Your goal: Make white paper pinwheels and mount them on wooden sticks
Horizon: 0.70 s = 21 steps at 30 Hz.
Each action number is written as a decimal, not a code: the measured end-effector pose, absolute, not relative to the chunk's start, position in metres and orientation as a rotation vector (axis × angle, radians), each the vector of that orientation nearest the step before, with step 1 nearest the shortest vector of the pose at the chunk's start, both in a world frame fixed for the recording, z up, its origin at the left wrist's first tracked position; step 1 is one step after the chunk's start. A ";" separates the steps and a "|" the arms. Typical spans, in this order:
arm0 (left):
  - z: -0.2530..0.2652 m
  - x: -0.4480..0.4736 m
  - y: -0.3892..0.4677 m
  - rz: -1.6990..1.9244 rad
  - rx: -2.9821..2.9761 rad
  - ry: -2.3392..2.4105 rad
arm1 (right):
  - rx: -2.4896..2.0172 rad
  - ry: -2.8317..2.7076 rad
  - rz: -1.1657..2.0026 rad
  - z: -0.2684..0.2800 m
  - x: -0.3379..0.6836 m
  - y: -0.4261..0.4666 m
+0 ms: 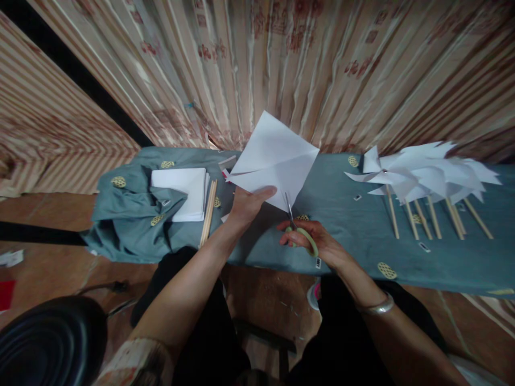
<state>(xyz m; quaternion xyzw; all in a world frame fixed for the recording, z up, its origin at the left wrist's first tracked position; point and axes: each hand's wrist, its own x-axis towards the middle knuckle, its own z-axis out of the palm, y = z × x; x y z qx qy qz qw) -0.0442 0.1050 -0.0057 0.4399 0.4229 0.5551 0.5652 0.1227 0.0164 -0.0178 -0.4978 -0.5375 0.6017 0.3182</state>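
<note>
My left hand [251,203] grips a square sheet of white paper [277,150] by its near side, thumb on top. The sheet is turned like a diamond, with a slit near its left corner and a faint crease across it. In my right hand [308,238] is a pair of scissors [309,244] with pale green handles. Their blades meet the paper at its near corner, to the right of my left thumb. How far apart the blades are is hard to make out.
A stack of white paper [189,195] lies on the green cloth [341,214] at the left, partly under a cloth fold. Thin wooden sticks [208,214] are beside it. Several paper pinwheels [426,174] on sticks lie at the right. A curtain [249,64] hangs behind.
</note>
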 end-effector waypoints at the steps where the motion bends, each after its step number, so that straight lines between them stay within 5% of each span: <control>1: -0.006 -0.044 0.105 1.306 1.034 0.995 | -1.314 -1.413 1.578 -0.018 0.123 0.016; 21: -0.006 -0.046 0.106 1.314 1.053 1.009 | -1.350 -1.344 1.572 -0.014 0.118 0.015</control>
